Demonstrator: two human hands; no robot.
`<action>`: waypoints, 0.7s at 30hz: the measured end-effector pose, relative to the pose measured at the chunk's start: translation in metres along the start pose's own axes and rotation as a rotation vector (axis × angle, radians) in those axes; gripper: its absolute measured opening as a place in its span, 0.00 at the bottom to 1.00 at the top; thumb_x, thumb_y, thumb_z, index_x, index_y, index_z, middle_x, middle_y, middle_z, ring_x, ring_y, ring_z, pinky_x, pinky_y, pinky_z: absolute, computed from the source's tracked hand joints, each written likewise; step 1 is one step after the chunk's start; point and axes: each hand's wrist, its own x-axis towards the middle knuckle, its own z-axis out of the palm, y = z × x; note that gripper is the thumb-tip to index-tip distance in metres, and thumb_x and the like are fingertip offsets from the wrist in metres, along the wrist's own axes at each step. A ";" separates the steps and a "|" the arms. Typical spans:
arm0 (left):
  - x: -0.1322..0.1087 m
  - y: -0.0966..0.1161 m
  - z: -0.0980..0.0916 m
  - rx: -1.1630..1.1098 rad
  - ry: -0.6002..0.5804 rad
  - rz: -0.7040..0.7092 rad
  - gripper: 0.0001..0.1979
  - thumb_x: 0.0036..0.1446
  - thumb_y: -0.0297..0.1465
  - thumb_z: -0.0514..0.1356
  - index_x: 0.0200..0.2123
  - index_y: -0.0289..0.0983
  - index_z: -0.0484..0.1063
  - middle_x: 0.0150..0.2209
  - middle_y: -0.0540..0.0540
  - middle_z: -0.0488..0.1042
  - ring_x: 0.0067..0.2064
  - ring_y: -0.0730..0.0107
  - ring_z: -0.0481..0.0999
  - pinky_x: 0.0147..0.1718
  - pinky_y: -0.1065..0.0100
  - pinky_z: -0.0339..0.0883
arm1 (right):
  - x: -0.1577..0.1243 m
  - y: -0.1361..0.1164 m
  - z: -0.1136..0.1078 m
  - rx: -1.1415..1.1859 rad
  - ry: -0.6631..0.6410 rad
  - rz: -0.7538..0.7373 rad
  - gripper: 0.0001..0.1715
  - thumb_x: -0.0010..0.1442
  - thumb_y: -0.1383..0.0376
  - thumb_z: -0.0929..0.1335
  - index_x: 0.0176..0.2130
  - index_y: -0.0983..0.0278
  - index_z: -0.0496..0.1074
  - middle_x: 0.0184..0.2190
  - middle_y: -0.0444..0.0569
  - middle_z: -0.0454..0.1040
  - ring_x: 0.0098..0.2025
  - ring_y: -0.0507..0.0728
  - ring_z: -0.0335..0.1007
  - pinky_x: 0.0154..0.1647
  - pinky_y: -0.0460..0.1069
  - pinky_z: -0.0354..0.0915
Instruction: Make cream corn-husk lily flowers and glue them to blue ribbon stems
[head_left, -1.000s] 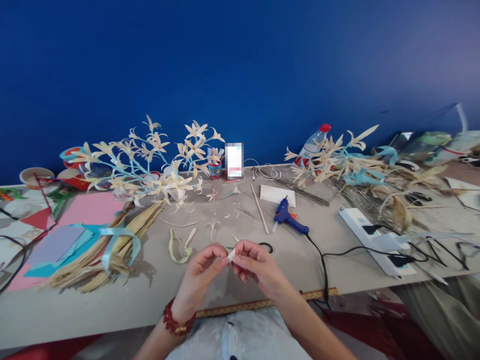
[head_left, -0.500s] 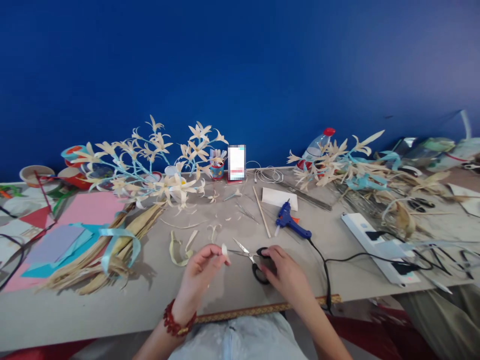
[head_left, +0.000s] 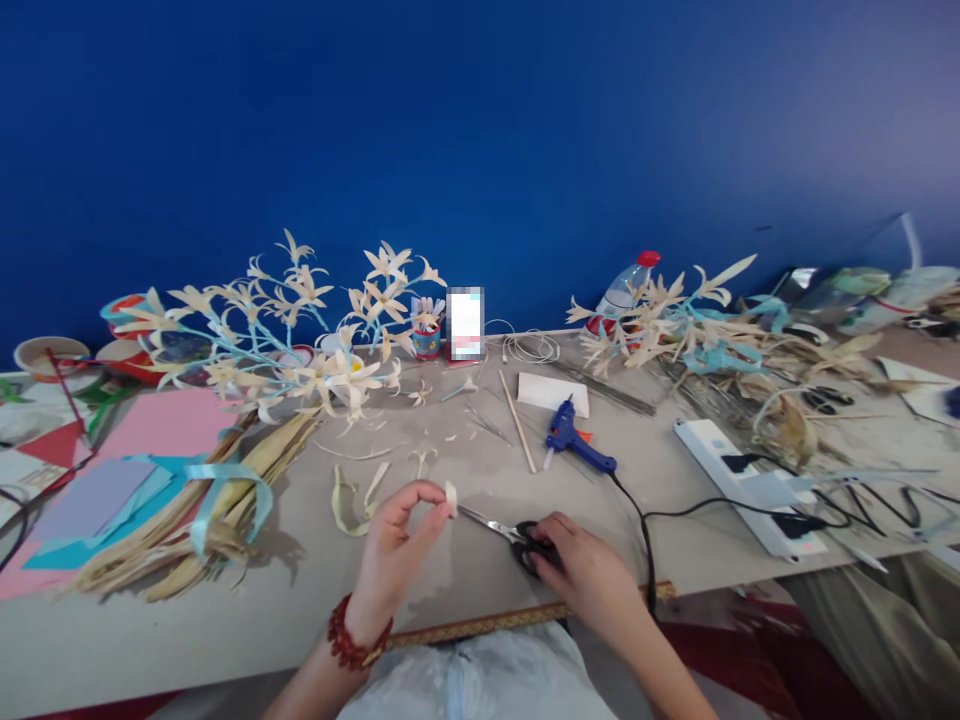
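Note:
Between the thumb and forefinger of my left hand (head_left: 409, 530) is a small pale petal-like piece (head_left: 451, 497), probably of dried husk. My right hand (head_left: 574, 555) grips the black handles of a pair of scissors (head_left: 499, 526). The blades look closed and point left, their tips close to the pale piece; I cannot tell whether they touch it. Past my left hand lie a curled greenish husk strip (head_left: 341, 505) and a small pale flower-like piece (head_left: 422, 460). A blue glue gun (head_left: 574, 440) rests beyond my right hand.
Pale flower stems (head_left: 259, 330) stand back left, behind a husk bundle (head_left: 176, 510) and coloured paper sheets (head_left: 112, 490). More flowers (head_left: 660, 320) and a bottle (head_left: 626, 290) are back right. A white power strip (head_left: 739, 490) with black cords lies right; a wooden stick (head_left: 517, 420) lies mid-table.
The scissor blades have gone from open to closed as my right hand's fingers drew the handles together. My left hand keeps its pinch on the pale piece. The whole view has shifted slightly.

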 end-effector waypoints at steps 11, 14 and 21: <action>0.004 0.019 0.013 -0.023 -0.040 0.196 0.04 0.58 0.27 0.59 0.32 0.39 0.74 0.36 0.44 0.74 0.42 0.61 0.72 0.44 0.62 0.63 | -0.004 -0.039 0.010 1.254 -0.168 0.142 0.31 0.45 0.42 0.73 0.31 0.62 0.61 0.20 0.39 0.67 0.16 0.46 0.54 0.14 0.42 0.55; 0.006 0.021 0.016 -0.003 -0.040 0.218 0.04 0.58 0.26 0.59 0.32 0.39 0.73 0.41 0.43 0.74 0.45 0.61 0.73 0.46 0.62 0.63 | -0.002 -0.054 0.013 1.290 -0.221 0.093 0.34 0.41 0.39 0.73 0.29 0.63 0.62 0.19 0.40 0.67 0.16 0.45 0.52 0.13 0.41 0.52; 0.004 0.022 0.017 -0.003 -0.040 0.232 0.05 0.58 0.27 0.58 0.32 0.39 0.74 0.36 0.43 0.76 0.43 0.60 0.74 0.44 0.61 0.65 | 0.001 -0.064 0.013 1.307 -0.233 0.004 0.31 0.44 0.41 0.73 0.28 0.63 0.62 0.20 0.39 0.65 0.18 0.47 0.59 0.17 0.42 0.54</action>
